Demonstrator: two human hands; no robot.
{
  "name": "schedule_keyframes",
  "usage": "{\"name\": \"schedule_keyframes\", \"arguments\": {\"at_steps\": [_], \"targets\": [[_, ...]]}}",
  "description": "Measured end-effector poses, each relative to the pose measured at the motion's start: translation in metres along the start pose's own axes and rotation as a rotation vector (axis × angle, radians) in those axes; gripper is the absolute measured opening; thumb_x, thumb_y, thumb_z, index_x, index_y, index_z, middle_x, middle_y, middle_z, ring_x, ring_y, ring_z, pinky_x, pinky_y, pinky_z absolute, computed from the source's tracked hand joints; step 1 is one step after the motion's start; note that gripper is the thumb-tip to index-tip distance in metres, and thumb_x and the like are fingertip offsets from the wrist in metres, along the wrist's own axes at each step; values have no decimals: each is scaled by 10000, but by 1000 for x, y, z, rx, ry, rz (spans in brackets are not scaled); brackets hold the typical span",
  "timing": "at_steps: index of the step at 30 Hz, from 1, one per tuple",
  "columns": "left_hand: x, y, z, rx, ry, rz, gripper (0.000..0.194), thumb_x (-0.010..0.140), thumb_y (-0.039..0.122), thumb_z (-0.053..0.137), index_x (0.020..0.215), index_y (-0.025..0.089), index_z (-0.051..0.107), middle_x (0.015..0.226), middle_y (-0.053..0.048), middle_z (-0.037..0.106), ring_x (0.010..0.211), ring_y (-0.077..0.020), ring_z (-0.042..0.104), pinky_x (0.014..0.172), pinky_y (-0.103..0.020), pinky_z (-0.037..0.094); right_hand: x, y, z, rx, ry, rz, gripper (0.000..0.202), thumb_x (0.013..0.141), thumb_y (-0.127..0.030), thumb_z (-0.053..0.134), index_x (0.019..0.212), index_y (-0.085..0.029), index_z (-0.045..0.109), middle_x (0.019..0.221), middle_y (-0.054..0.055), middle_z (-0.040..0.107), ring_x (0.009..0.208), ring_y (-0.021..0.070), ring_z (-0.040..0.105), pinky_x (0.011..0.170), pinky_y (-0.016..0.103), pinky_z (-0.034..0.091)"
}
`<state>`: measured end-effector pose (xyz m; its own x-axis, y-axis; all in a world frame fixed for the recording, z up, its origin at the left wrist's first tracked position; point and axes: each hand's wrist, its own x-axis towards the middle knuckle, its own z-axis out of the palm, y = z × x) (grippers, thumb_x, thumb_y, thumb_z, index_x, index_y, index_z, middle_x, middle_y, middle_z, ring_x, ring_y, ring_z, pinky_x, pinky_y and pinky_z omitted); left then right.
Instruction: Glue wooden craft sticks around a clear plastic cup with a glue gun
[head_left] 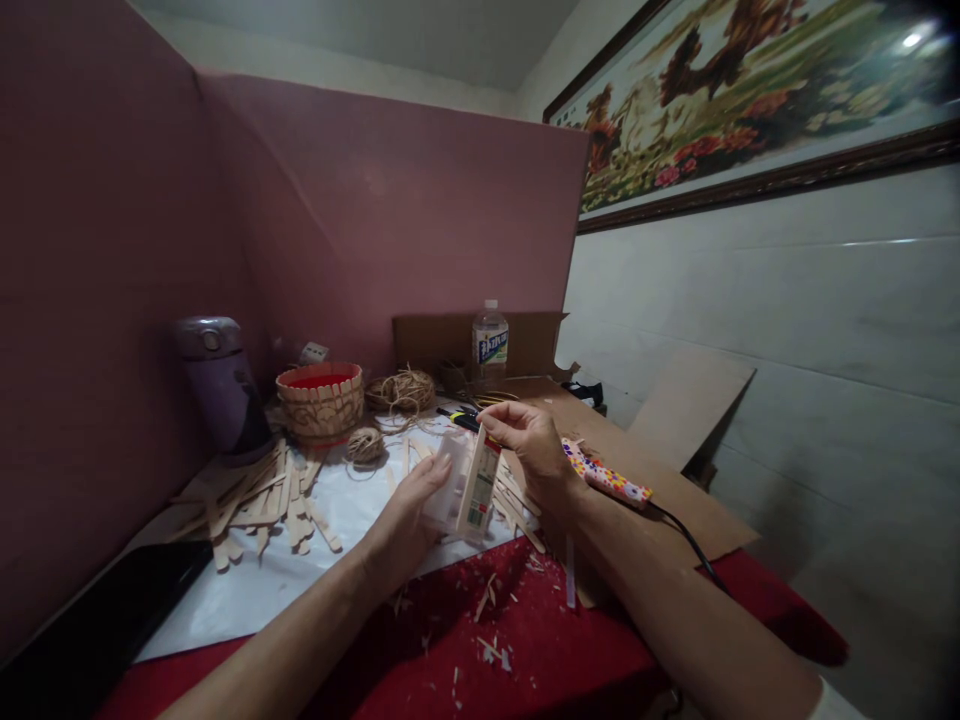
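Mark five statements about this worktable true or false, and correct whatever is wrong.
1. The left hand holds a clear plastic box bearing a printed label. True.
2. The right hand touches the upper end of a narrow pale wooden stick. True.
3. The tall purple flask stands right of the round, red-lined wooden basket. False: in the camera's view, the flask stands left of the basket.
4. The flower-patterned tool with a black cord lies on brown cardboard. True.
5. The small ball of brown twine sits inside the basket. False: the ball lies outside it.
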<state>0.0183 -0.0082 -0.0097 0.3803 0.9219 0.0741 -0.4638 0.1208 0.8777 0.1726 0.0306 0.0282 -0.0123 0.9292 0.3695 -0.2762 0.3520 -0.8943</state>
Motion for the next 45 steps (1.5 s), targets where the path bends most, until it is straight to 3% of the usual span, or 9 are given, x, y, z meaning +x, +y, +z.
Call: {"name": "schedule_keyframes", "arguments": {"at_steps": [9, 13, 18, 22, 26, 31, 37, 41, 45], "targets": [[-2, 2, 3, -27, -17, -2, 373, 861, 380, 598, 1165, 166, 573, 987, -101, 644, 792, -201, 623, 650, -337, 549, 0, 1, 1, -6, 1, -9, 193, 568, -341, 798, 619, -191, 689, 614, -6, 637, 595, 132, 517, 616, 275, 420], [-1, 5, 3, -69, 24, -24, 386, 865, 375, 587, 1190, 167, 573, 1055, -109, 647, 826, -212, 629, 661, -349, 553, -1, 1, 0, 9, -18, 12, 287, 651, -466, 761, 746, -198, 724, 687, 11, 670, 641, 150, 561, 667, 297, 441], [-1, 9, -1, -88, 83, -41, 465, 871, 429, 555, 1257, 168, 542, 1071, -137, 647, 817, -250, 637, 702, -427, 548, -7, 5, 2, 37, -199, 71, 398, 718, -524, 723, 958, -209, 689, 948, 58, 708, 886, 210, 632, 821, 340, 465], [-3, 11, -1, -146, 83, -20, 495, 870, 431, 548, 1294, 177, 514, 1010, -137, 661, 786, -261, 647, 723, -469, 539, -14, 12, 5, -114, -223, -35, 465, 722, -415, 743, 1125, -231, 604, 1215, 83, 633, 1163, 250, 550, 1009, 402, 393], [-4, 12, 1, -170, 90, -7, 499, 870, 427, 550, 1304, 185, 508, 987, -132, 670, 771, -253, 651, 709, -449, 540, -21, 12, 8, -209, -191, -134, 476, 798, -402, 664, 1224, -240, 530, 1305, 93, 572, 1245, 245, 496, 1078, 422, 335], [-5, 13, 1, -172, 68, 16, 494, 878, 417, 545, 1322, 206, 495, 1163, -148, 641, 868, -277, 656, 724, -456, 542, -29, 9, 9, -371, -230, -259, 670, 783, -528, 666, 1338, -218, 454, 1421, 131, 458, 1314, 289, 423, 1114, 448, 301], [-4, 11, -4, -187, 67, 3, 528, 884, 416, 539, 1354, 183, 473, 1113, -146, 669, 795, -249, 668, 689, -403, 539, -23, 8, 2, -642, -357, -529, 975, 675, -678, 686, 1468, -237, 329, 1548, 129, 278, 1434, 345, 216, 1170, 529, 171], [-3, 12, -4, -192, 79, -10, 511, 894, 410, 523, 1343, 170, 486, 1088, -151, 680, 771, -249, 668, 626, -372, 531, -19, 9, -2, -703, -422, -555, 1008, 685, -664, 689, 1501, -259, 260, 1586, 109, 200, 1454, 327, 171, 1170, 531, 173], [-3, 12, -3, -202, 106, -4, 485, 890, 414, 531, 1311, 173, 518, 1075, -148, 687, 767, -243, 669, 616, -360, 527, -20, 12, -2, -644, -444, -536, 948, 707, -641, 688, 1484, -251, 310, 1573, 109, 249, 1451, 311, 189, 1179, 515, 152]]}}
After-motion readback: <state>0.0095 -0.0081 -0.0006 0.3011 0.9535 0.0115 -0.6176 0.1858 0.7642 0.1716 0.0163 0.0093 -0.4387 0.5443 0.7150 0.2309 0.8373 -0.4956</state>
